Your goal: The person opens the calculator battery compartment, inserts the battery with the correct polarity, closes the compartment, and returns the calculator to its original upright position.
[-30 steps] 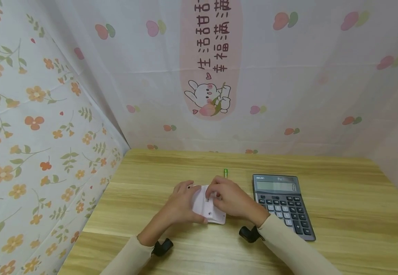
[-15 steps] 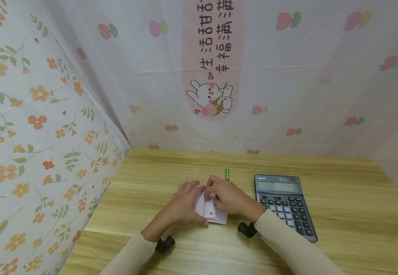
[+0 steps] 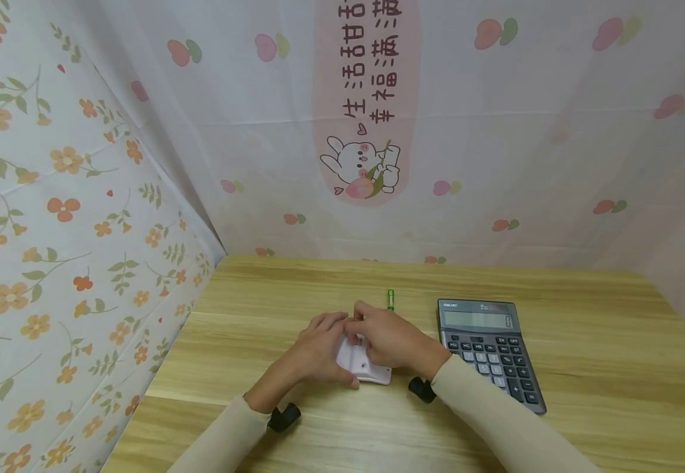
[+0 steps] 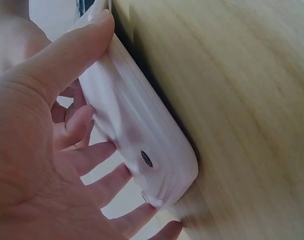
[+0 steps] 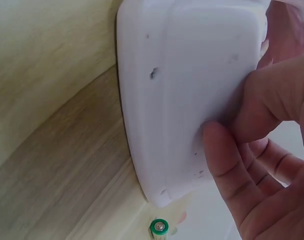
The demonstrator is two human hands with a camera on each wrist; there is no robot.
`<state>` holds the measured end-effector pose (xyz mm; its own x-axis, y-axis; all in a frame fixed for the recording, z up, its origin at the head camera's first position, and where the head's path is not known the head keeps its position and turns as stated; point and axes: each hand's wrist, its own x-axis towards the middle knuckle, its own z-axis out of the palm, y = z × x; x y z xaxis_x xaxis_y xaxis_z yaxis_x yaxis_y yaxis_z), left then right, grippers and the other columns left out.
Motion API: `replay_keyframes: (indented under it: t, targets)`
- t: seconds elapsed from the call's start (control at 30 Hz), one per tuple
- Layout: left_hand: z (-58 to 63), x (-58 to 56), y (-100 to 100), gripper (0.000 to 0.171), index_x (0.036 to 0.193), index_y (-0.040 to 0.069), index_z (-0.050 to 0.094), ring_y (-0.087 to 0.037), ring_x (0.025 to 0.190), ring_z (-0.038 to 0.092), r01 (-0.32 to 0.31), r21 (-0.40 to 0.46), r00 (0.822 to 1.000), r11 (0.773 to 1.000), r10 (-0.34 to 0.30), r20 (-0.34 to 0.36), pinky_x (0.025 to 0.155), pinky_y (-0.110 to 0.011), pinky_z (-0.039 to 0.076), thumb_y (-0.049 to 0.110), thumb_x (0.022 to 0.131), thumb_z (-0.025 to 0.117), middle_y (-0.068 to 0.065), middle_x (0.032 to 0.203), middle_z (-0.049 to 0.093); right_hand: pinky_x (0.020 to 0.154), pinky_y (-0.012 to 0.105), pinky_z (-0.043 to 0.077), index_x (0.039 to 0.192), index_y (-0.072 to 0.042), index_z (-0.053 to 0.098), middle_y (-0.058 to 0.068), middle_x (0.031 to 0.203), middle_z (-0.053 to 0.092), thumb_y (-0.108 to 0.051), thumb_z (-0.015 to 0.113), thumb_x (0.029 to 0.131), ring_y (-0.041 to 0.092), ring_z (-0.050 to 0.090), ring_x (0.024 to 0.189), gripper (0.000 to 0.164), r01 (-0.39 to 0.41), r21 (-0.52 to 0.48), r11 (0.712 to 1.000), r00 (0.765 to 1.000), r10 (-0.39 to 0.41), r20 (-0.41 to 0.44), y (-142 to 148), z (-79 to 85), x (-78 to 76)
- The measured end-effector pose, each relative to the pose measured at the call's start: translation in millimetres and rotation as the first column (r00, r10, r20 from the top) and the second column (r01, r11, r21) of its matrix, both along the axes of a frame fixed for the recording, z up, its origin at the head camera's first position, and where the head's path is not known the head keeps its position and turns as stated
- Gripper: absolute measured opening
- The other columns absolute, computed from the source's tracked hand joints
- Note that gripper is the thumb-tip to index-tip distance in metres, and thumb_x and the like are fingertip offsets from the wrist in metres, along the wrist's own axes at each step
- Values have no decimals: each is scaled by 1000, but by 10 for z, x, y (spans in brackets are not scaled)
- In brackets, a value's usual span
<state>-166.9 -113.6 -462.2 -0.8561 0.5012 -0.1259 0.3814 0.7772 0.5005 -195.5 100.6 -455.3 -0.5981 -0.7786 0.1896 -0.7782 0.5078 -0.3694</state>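
Observation:
A small pinkish-white plastic device lies on the table with small round holes in the side that faces up. My left hand holds it, thumb at the near edge and fingers spread along the opposite edge, as the left wrist view of the casing also shows. Over its far part is my right hand, fingers bent. In the right wrist view, the right thumb and forefinger meet at the surface of the device. Whatever is under those fingertips is hidden.
A green battery lies just beyond the right hand. To the right sits a grey desk calculator, partly overlapped by the right sleeve. Printed cloth hangs behind the wooden table and along its left side.
My right hand has shifted slightly left and away from me over the device, covering more of its far part. My left hand keeps its hold. The battery and calculator stay where they were.

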Motion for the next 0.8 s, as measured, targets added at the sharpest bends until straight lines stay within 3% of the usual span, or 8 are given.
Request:
replay_keyframes:
  t: [0.37,0.8]
  targets:
    - [-1,-4,2,104,160,13,54,-48,156,33,-6,-3,1000,1000,6,-5,116,-74,38,45,73,103,-14,169,43,68,23,49,99,-15,64,-1,104,52,16,62,89,15,53,80,33,-12,-7,1000,999,12,34,17,12,13]
    - [6,6,-2,110,164,11,49,-47,156,33,-4,-9,1000,1000,4,-22,115,-73,38,46,74,103,-15,169,43,71,26,50,113,-18,71,1,119,52,-10,71,94,8,53,79,21,25,-68,997,993,-17,118,175,2,83]
